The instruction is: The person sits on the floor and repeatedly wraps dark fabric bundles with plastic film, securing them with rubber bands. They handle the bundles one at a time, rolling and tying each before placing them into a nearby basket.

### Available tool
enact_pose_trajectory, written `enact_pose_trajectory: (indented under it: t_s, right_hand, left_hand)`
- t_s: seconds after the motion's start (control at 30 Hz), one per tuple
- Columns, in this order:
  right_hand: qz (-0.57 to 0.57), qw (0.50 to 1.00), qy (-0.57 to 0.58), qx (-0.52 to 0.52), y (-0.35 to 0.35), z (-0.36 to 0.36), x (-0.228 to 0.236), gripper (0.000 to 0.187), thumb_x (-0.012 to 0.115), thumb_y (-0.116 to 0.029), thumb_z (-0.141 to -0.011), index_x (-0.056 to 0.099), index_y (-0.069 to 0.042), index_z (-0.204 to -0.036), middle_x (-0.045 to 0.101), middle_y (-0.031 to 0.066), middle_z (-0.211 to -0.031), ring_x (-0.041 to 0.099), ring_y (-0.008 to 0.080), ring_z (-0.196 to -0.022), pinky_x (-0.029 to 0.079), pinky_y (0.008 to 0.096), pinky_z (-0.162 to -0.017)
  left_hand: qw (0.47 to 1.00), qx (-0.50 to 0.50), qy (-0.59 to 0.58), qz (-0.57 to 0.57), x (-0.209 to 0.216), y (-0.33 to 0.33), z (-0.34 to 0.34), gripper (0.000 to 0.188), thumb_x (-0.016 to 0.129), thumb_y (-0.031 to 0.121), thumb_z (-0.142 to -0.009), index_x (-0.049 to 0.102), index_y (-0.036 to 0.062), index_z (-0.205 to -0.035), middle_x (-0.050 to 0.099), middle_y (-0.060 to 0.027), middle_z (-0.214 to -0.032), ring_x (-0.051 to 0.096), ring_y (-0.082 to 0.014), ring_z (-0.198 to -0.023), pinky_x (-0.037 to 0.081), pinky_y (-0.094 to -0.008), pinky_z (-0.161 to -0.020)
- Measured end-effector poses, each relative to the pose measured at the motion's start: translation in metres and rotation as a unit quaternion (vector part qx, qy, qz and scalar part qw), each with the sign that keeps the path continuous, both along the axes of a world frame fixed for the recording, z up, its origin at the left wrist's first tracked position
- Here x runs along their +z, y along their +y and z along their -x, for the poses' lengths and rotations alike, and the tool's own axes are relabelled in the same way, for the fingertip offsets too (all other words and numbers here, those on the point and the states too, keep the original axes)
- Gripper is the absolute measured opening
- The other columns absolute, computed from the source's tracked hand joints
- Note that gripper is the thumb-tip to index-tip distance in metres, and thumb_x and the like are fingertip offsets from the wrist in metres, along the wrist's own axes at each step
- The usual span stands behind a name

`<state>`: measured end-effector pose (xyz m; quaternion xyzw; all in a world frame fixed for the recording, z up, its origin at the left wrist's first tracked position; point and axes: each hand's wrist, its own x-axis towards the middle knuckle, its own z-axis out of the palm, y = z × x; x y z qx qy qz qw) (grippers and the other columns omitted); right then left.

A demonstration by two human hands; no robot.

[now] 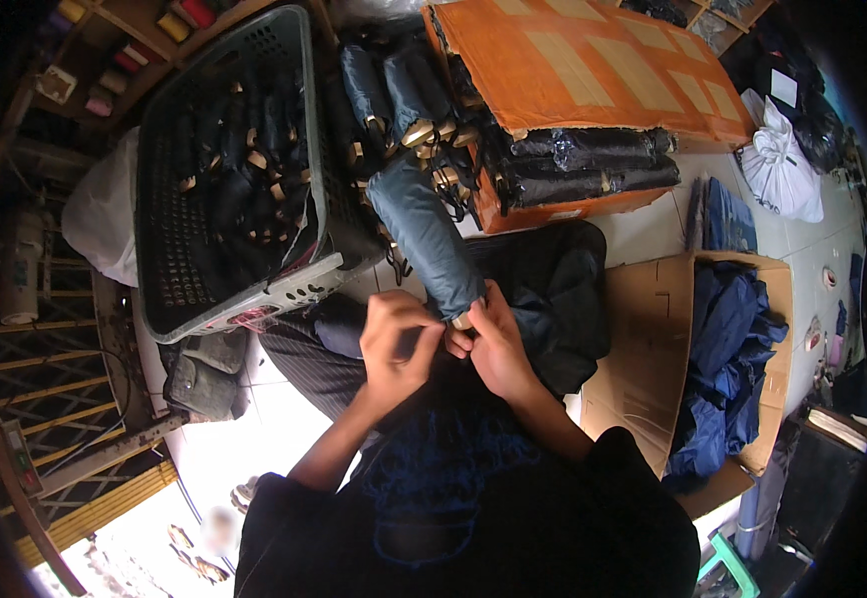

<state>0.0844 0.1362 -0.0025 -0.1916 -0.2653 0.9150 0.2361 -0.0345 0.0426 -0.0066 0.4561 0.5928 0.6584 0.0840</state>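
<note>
A folded umbrella [422, 234] in a grey-blue fabric cover slants away from me over my lap, its tan handle end nearest me. My right hand [494, 346] is closed round that handle end. Just left of it, my left hand [394, 344] has thumb and forefinger pinched together beside the handle; whatever is between them is too small to make out. Beyond the umbrella's far end lie similar covered umbrellas [409, 95] in a pile, their tan ends toward me. Dark fabric [563, 299] lies over my lap at the right.
At the left stands a grey perforated plastic basket [319, 274] holding several dark umbrellas. An orange taped carton [593, 65] with black wrapped bundles [593, 149] is at the back. An open cardboard box [643, 339] with blue fabric [722, 349] stands at right. Thread spools [176, 27] fill a shelf.
</note>
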Motion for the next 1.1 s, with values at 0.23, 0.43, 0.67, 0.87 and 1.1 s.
enact_pose_trajectory:
  t_s: [0.23,0.43,0.67,0.87,1.1]
  right_hand:
    - [-0.248,0.964,-0.083,0.048,0.008,0.001,0.022,0.033,0.057,-0.005,-0.092,0.032,-0.009,-0.115,0.049,0.0051,-0.083,0.048,0.0079,-0.058,0.038,0.0217,-0.050]
    - [-0.304,0.935,-0.180,-0.018,-0.010,0.006,-0.006,0.037,0.056,-0.003,-0.091,0.031,-0.013,-0.116,0.046,0.0018,-0.074,0.042,0.0039,-0.051,0.033,0.0188,-0.044]
    - [-0.132,0.981,-0.140,0.011,0.007,0.019,0.001,0.035,0.055,-0.014,-0.095,0.033,-0.011,-0.122,0.047,0.0008,-0.075,0.041,0.0043,-0.052,0.030,0.0193,-0.042]
    - [-0.229,0.955,-0.160,-0.098,0.089,0.097,0.031,0.023,0.058,-0.024,-0.094,0.043,-0.009,-0.103,0.050,0.0026,-0.067,0.041,0.0057,-0.042,0.029,0.0206,-0.036]
    - [-0.162,0.977,-0.139,0.005,0.211,0.202,0.011,0.029,0.053,-0.034,-0.096,0.052,-0.005,-0.099,0.059,0.0083,-0.073,0.048,0.0134,-0.046,0.043,0.0297,-0.045]
  left_hand:
    - [0.871,-0.137,-0.468,-0.058,0.042,0.044,0.000,0.063,0.070,0.035,-0.083,0.041,-0.0027,-0.123,0.059,-0.0165,-0.109,0.062,-0.0275,-0.097,0.050,-0.0400,-0.086]
    - [0.857,-0.045,-0.512,0.034,0.035,0.050,-0.016,0.031,0.072,0.006,-0.077,0.054,-0.0023,-0.101,0.063,-0.0121,-0.093,0.064,-0.0197,-0.077,0.053,-0.0331,-0.073]
    - [0.915,-0.054,-0.390,0.085,0.014,0.041,-0.003,0.058,0.070,0.013,-0.084,0.039,0.0007,-0.130,0.058,-0.0127,-0.113,0.061,-0.0163,-0.091,0.050,-0.0321,-0.080]
    - [0.932,-0.099,-0.322,0.135,-0.016,0.018,0.003,0.051,0.057,0.013,-0.094,0.036,0.0047,-0.139,0.050,-0.0126,-0.132,0.049,-0.0212,-0.121,0.038,-0.0352,-0.101]
    - [0.900,-0.079,-0.379,0.201,-0.042,-0.018,-0.004,0.029,0.054,0.009,-0.095,0.053,-0.0005,-0.123,0.061,-0.0105,-0.118,0.054,-0.0174,-0.115,0.040,-0.0293,-0.098]
